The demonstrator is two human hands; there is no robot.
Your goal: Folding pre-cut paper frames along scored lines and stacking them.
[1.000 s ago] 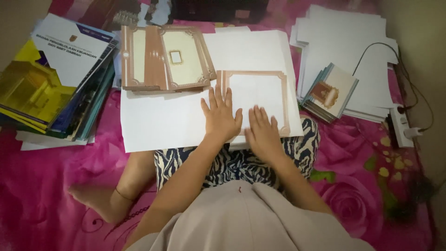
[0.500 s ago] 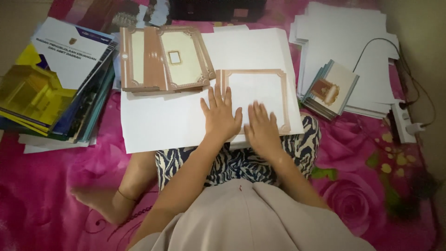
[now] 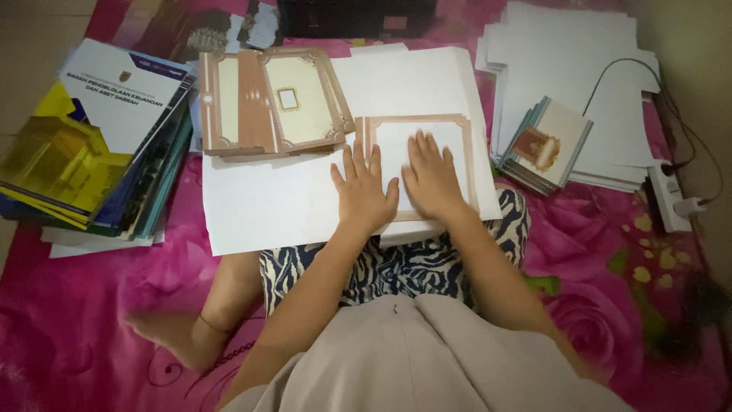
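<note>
Both hands are down flat in the middle of the frame, fingers spread wide and palms pressed on a bordered card (image 3: 427,164), so nothing is actually gripped. The left hand (image 3: 364,191) sits half on the card's left edge and half on the big white sheet (image 3: 267,198) underneath, and the right hand (image 3: 432,177) is fully on the card just beside it, thumbs nearly meeting. The card is white inside with a thin brown ornamental frame running round the rim, plain in the centre as far as I can see. It lies flat, a rectangle with its long side running left to right across the frame, and its near edge hangs over the person's lap, which is covered in zebra-print fabric (image 3: 396,267). Just up and left of it there's a stack of brown covers (image 3: 271,103), opened out, with cream panels and a little window cut in one, tilted slightly and overlapping the white sheet. At the left of the frame is a pile of booklets (image 3: 91,145), with blue, yellow and white covers, fanned a bit. At the upper right is a heap of blank white paper (image 3: 564,61) with a small stack of pale cards (image 3: 545,145) resting on its lower left corner, tilted. A white power strip (image 3: 665,200) with a cable lies at the right edge. Everything sits on a pink floral bedsheet (image 3: 76,328).
</note>
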